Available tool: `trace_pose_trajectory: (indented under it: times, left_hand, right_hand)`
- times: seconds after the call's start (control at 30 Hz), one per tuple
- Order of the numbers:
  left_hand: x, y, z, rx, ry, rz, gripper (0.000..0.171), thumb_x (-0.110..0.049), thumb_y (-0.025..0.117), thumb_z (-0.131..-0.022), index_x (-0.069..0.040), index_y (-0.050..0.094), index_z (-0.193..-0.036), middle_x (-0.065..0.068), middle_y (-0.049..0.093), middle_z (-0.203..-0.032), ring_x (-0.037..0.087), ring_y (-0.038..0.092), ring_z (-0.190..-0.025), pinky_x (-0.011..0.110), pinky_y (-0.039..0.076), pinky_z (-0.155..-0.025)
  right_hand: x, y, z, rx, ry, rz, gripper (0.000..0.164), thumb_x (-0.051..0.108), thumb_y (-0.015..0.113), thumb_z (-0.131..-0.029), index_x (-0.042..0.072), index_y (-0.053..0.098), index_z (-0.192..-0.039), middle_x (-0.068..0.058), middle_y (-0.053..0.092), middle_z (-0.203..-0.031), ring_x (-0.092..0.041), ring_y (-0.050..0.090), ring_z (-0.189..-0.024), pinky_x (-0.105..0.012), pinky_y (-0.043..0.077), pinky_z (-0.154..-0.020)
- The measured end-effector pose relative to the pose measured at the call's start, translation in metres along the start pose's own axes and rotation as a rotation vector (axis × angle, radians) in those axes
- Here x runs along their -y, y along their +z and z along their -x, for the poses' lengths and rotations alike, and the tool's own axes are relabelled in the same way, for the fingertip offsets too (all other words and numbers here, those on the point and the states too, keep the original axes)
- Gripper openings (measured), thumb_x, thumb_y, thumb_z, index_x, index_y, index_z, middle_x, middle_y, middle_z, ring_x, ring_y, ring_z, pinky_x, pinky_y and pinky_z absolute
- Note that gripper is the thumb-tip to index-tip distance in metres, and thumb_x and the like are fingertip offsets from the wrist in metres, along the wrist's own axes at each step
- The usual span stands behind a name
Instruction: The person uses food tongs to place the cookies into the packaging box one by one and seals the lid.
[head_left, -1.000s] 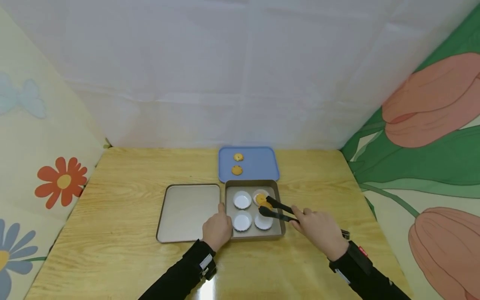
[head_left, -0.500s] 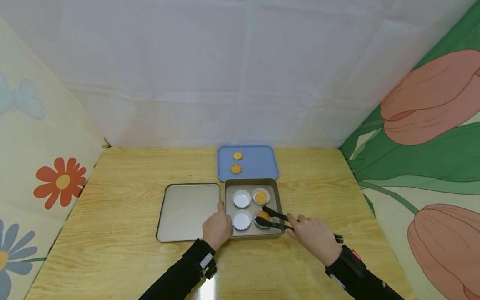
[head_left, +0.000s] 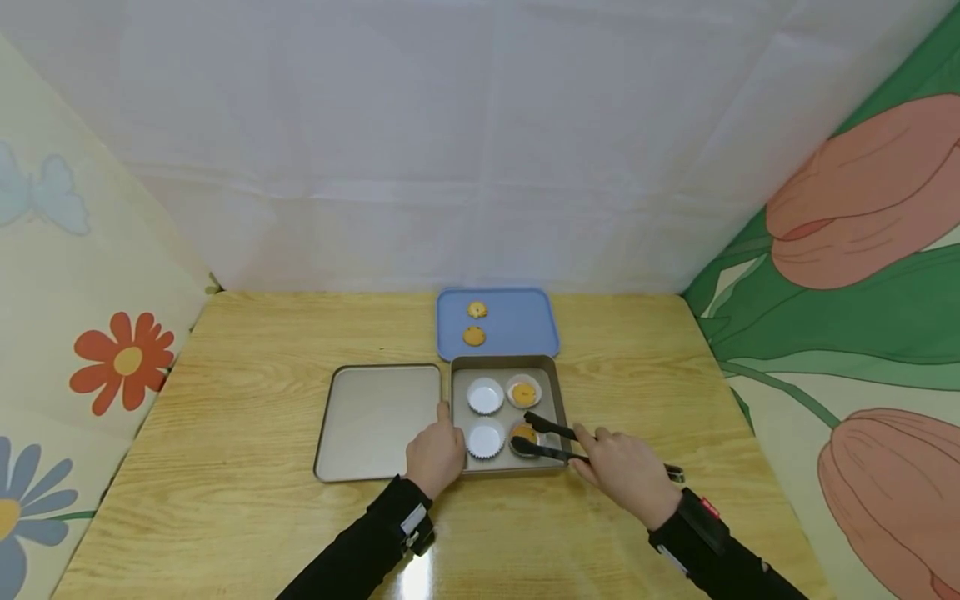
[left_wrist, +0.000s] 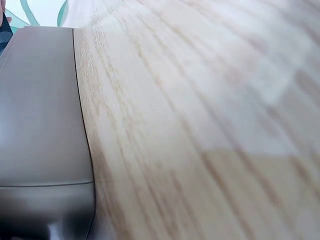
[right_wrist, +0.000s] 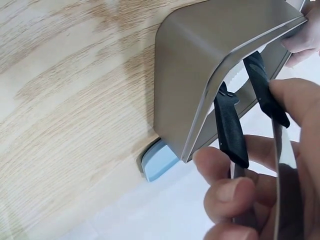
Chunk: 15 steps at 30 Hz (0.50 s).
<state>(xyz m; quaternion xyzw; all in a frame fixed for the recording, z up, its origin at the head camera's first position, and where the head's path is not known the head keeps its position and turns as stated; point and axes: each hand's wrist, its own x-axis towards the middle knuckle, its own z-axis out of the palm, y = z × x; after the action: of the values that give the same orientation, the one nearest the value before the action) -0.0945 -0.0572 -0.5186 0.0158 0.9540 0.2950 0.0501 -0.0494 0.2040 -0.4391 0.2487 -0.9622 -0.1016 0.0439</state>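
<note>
My right hand (head_left: 630, 475) holds black-tipped tongs (head_left: 553, 439), its fingers and thumb round their metal arms in the right wrist view. The tong tips stand apart over the near right paper cup inside a deep metal baking pan (right_wrist: 195, 65). A golden muffin (head_left: 525, 433) sits in that cup, partly hidden by the tongs. Behind it, another muffin (head_left: 524, 394) sits in the far right cup. Two white paper cups (head_left: 485, 396) on the left hold nothing. My left hand (head_left: 437, 454) grips the pan's left wall, its index finger along the rim.
A flat metal lid or tray (head_left: 378, 425) lies left of the pan. Behind the pan, a blue tray (head_left: 517, 325) carries two baked pieces, one a muffin-like round (head_left: 474, 336). A white sheet (head_left: 480, 167) hangs behind the wooden table (head_left: 255, 375).
The tongs have moved towards me with the muffin, bringing it from beside the far right cup down into the near right one. The tips now look slightly parted. My left hand stays put.
</note>
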Motion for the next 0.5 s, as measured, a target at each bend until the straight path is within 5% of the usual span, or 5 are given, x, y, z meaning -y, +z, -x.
trace_pose_trajectory:
  times: [0.5]
  left_hand:
    - [-0.0015,-0.0009,0.0005,-0.003,-0.003,0.002,0.046,-0.016,0.039,-0.091,0.005,0.035,-0.132,0.003,0.041,-0.046,0.019,0.040,-0.038,0.034,0.029,-0.037]
  right_hand:
    - [-0.0034,-0.0085,0.0006,-0.046,0.002,-0.040,0.046,0.041,0.063,-0.083,0.009,0.062,-0.116,-0.008,0.059,-0.072,-0.010,0.039,-0.041,-0.023,0.026,-0.038]
